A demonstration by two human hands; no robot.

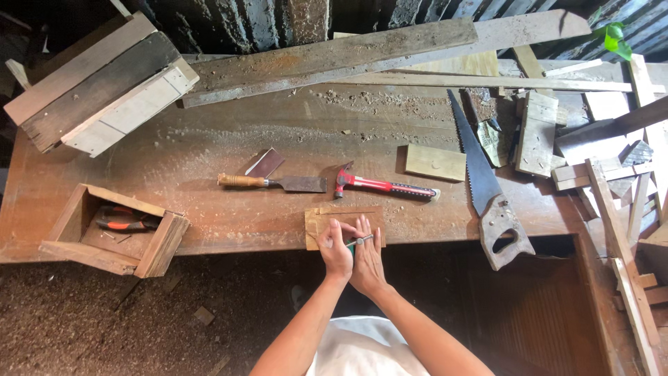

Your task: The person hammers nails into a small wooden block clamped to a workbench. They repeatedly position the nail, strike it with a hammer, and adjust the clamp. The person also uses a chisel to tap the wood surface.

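From the head camera, looking straight down: a long brown workbench [209,139] dusted with sawdust fills most of the frame, and below its front edge lies a floor [83,320] covered in wood shavings. At the near edge of the bench sits a small wooden board [320,221]. The left hand [336,252] is curled over it, pinching a thin pencil [359,241] between thumb and fingers. The right hand [367,252] lies just beside it with fingers stretched flat, pressing the board down; the two hands touch.

Just behind the board lie a chisel [275,182] with a wooden handle and a hammer [383,186] with a red grip, end to end. Near the hammer's handle lies a small pale block [435,162], and next to that a handsaw [483,188] with its handle toward the person. At the left end stands an open wooden box [142,240] with pliers [122,219] inside. Long weathered planks [334,59] lie across the far side, stacked boards [97,87] sit at the far left, and offcuts [612,174] pile up on the right.
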